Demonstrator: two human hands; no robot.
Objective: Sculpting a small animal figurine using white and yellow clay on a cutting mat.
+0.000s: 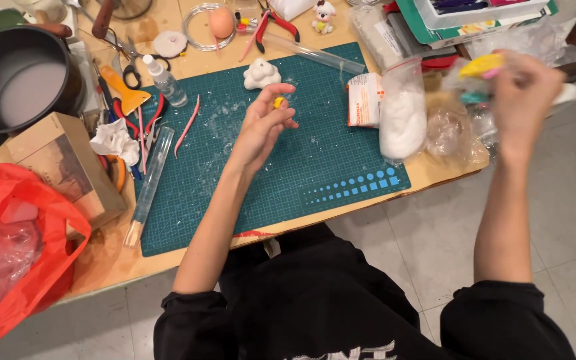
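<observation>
Left hand [261, 127] pinching yellow clay bit [279, 102], right hand [525, 100] blurred

Black pot [18, 77] (beside red bag [8, 247])

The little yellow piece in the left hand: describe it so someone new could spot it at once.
Start at the green cutting mat. Above its middle the left hand pinches a tiny yellow clay piece at its fingertips. The white clay figure just beyond is bigger, and lies on the mat.

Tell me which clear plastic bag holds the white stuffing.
The upright zip bag at the green mat's right edge, packed with white fluff; the crumpled bags beside it look empty.
</observation>
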